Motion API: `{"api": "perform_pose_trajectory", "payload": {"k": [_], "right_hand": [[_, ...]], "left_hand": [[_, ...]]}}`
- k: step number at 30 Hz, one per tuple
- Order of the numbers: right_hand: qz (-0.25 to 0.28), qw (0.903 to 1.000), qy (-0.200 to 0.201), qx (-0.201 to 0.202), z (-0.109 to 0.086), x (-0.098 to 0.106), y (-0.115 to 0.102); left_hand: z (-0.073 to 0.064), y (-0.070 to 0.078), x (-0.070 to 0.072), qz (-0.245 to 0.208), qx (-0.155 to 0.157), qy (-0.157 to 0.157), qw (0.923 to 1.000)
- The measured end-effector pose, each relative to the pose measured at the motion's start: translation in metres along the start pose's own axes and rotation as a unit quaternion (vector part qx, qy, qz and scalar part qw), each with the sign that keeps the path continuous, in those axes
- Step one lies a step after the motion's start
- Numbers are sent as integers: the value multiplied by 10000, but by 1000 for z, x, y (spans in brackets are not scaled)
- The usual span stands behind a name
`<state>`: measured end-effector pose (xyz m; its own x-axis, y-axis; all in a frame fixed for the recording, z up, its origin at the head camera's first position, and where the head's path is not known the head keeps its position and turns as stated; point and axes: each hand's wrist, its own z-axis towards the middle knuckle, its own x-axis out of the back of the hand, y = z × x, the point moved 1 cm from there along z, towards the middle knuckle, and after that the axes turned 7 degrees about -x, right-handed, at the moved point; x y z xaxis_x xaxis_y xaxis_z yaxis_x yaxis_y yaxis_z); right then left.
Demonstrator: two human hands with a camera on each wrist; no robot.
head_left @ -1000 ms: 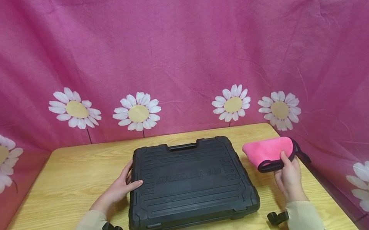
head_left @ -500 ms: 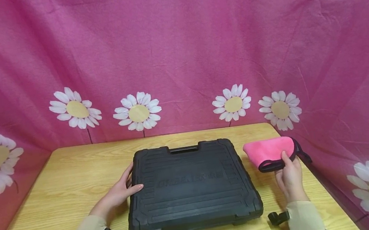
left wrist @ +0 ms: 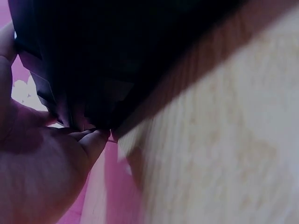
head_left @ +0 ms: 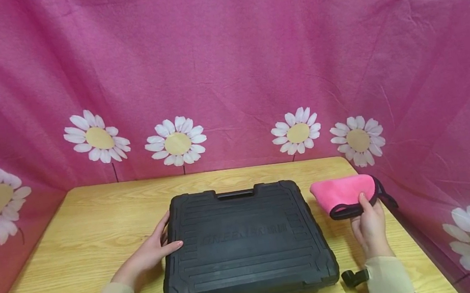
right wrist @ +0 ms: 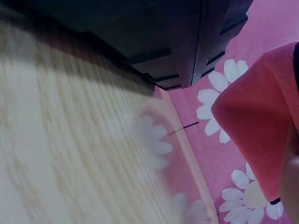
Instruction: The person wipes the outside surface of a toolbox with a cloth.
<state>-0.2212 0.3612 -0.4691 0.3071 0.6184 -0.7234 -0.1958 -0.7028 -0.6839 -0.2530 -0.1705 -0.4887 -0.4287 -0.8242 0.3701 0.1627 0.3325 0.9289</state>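
Nearest you, mid-worktop (head_left: pixel 105 208), is the case (head_left: pixel 244 249), its long axis running left to right. Your left hand (head_left: pixel 152 251), the nearer one, grips its left edge, thumb on top, fingers around the side. Your right hand (head_left: pixel 370 227), apart from its right edge, pinches the cloth (head_left: pixel 343 191), which points left toward the case. Behind hangs the daisy curtain (head_left: pixel 229 68).

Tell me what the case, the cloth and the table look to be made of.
Case: probably hard plastic, fairly matte black, judging by the ribs molded into its surface.
Cloth: soft pink fabric, perhaps microfiber; its fuzzy nap suggests that.
Table: wood or wood-look laminate, glossy; grain and reflected light show, but I can't tell which.
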Motion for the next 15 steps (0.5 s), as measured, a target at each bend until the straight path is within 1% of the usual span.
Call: {"api": "perform_pose_trajectory", "payload": {"k": [5,9,15], "right_hand": [[-41,10000,30,23,1,0,0],[14,10000,7,98,2,1,1],[6,9998,-53,166,3,2,2]], "left_hand": [[-3,0,-1,-10,-47,-25,10000],[-5,2,-3,-46,13,-8,10000],[-6,2,-4,-33,6,-10,10000]]}}
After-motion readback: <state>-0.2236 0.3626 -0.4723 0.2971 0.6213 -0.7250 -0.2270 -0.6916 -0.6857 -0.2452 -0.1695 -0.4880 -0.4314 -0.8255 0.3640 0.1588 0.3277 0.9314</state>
